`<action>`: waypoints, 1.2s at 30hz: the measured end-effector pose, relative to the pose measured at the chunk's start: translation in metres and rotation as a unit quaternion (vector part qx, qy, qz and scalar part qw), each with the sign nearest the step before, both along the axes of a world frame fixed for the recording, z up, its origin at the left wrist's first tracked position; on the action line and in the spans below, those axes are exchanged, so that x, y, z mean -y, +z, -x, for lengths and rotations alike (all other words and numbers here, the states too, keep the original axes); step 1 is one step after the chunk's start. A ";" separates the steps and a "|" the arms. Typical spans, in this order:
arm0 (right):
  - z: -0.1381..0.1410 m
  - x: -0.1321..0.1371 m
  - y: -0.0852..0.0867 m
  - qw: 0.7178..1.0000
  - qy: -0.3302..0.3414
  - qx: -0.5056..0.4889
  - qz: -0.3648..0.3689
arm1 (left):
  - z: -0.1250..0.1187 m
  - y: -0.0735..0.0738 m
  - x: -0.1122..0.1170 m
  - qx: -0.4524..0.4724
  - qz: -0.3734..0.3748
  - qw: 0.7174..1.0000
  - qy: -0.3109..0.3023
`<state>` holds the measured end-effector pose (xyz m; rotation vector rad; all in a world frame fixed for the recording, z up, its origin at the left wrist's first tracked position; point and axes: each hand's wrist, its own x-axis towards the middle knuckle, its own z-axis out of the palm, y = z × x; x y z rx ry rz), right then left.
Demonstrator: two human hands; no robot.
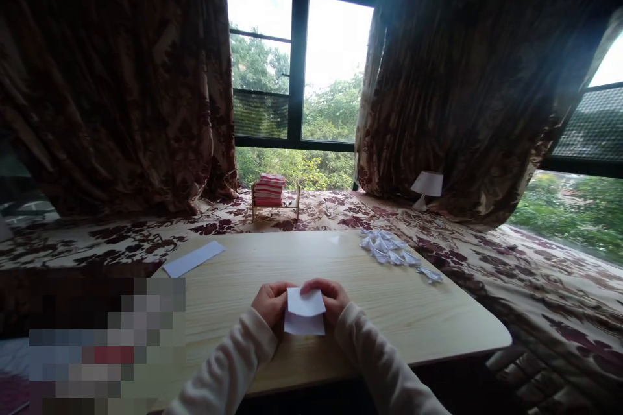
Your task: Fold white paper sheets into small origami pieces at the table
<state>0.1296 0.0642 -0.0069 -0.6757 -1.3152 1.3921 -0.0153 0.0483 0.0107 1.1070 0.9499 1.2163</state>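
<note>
A small sheet of white paper (304, 323), folded over on itself, is held up above the near part of the table. My left hand (270, 303) grips its left edge, the fingers closed on it. On the other side my right hand (333, 298) pinches the paper, with the thumb lying on the upper flap. The lower flap sticks out below the upper one. Parts of the fingers behind the paper are hidden.
The pale wooden table (233, 272) carries a stack of white paper strips (195, 258) at left and a pile of folded paper pieces (384, 248) at right. Beyond it stand a small rack with folded red-and-white cloths (269, 190) and a white lamp (428, 185).
</note>
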 end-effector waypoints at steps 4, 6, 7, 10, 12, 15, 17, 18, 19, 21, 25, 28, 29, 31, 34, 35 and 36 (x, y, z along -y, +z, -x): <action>0.001 0.001 -0.004 1.000 -0.020 -0.003 -0.001 | 0.000 0.001 0.000 0.000 0.019 1.000 0.001; 0.001 0.001 -0.006 0.999 -0.031 -0.002 -0.005 | -0.001 0.002 0.001 0.002 0.025 1.000 -0.001; 0.001 0.001 -0.007 0.999 -0.036 -0.001 -0.008 | -0.001 0.002 0.001 0.002 0.027 1.000 -0.001; 0.002 0.001 -0.009 0.999 -0.045 0.001 -0.012 | -0.003 0.002 0.002 0.004 0.027 1.000 0.003; 0.003 0.000 -0.009 0.999 -0.050 -0.001 -0.015 | -0.004 0.002 0.003 0.006 0.023 1.000 0.007; 0.003 -0.002 -0.007 0.998 -0.063 0.005 -0.016 | -0.003 0.003 0.006 0.005 0.015 1.000 0.007; 0.000 -0.004 -0.005 0.997 -0.077 0.018 -0.016 | -0.003 0.005 0.007 0.001 0.009 1.000 0.007; -0.001 -0.004 -0.004 0.996 -0.083 0.026 -0.016 | -0.002 0.005 0.007 0.000 0.005 1.000 0.009; -0.003 -0.004 -0.004 0.995 -0.088 0.033 -0.018 | -0.002 0.005 0.006 -0.001 0.002 1.000 0.011; -0.004 -0.004 -0.003 0.995 -0.092 0.043 -0.023 | -0.001 0.004 0.005 0.002 -0.003 1.000 0.016; -0.003 -0.003 -0.005 0.994 -0.089 0.052 -0.031 | 0.001 0.002 0.000 0.021 -0.011 0.999 0.021; -0.002 -0.003 -0.005 0.994 -0.084 0.061 -0.038 | 0.000 0.004 0.001 0.028 -0.020 0.999 0.020; -0.003 -0.003 -0.005 0.994 -0.082 0.065 -0.041 | -0.001 0.004 0.002 0.025 -0.023 0.999 0.019; -0.003 -0.002 -0.004 0.994 -0.074 0.073 -0.046 | -0.003 0.005 0.005 0.013 -0.030 0.999 0.015; -0.004 -0.001 -0.002 0.993 -0.063 0.081 -0.054 | -0.004 0.003 0.006 -0.012 -0.042 0.999 0.015; -0.004 0.000 -0.001 0.993 -0.061 0.083 -0.056 | -0.004 0.002 0.005 -0.019 -0.046 0.999 0.018; -0.004 0.000 -0.001 0.993 -0.061 0.085 -0.058 | -0.003 0.002 0.005 -0.025 -0.050 0.998 0.022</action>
